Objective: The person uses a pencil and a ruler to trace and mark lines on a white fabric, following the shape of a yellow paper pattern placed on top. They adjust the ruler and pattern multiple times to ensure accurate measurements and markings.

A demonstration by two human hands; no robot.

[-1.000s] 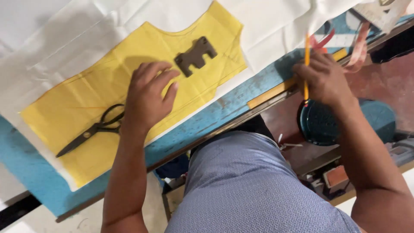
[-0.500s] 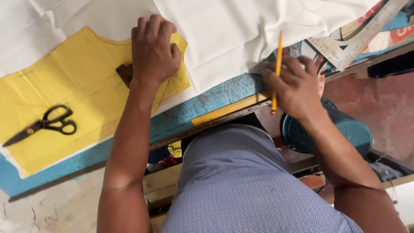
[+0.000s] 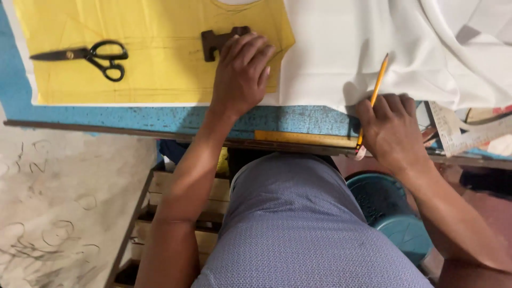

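My left hand lies flat, palm down, on a yellow paper pattern, its fingers touching a dark brown flat weight. My right hand is at the table's near edge, closed around a yellow pencil that points up over the white fabric; the fingers also touch the fabric's lower edge. The pattern lies on the white fabric over a blue table.
Black scissors lie on the pattern at the left. A yellow ruler runs along the table's front edge. A white curved ruler sits at the right. Below are a teal stool and wooden shelves.
The view swung left and leveled. My left hand slid down off the weight toward the pattern's lower edge. My right hand moved with the pencil to the fabric's edge.
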